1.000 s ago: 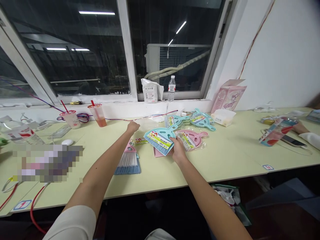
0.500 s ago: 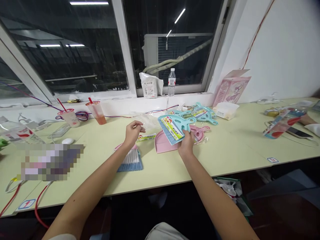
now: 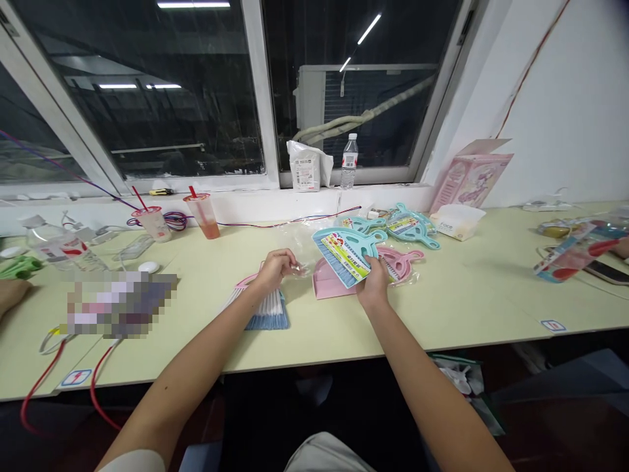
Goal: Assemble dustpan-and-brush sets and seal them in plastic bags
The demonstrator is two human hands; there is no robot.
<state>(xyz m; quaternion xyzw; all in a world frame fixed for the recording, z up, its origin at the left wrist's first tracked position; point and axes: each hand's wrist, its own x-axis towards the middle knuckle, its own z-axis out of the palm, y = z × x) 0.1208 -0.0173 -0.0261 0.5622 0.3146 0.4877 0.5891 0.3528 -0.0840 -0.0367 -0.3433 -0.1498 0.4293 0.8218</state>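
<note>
My right hand is closed on a turquoise dustpan-and-brush set with a yellow label, held above a pink dustpan on the table. My left hand has its fingers pinched at a crumpled clear plastic wrapper. Beneath my left wrist lies a brush with white and blue bristles. A pink brush set in clear wrap sits right of my right hand. More turquoise sets lie behind it.
Two drink cups with red straws stand at the back left, near a large plastic bottle. A tissue pack and a pink box are at the back right. Other people's hands show at both table ends.
My left hand has come down and its fingers have closed at the clear wrapper. The view has shifted slightly left. My right hand still holds the turquoise set.
</note>
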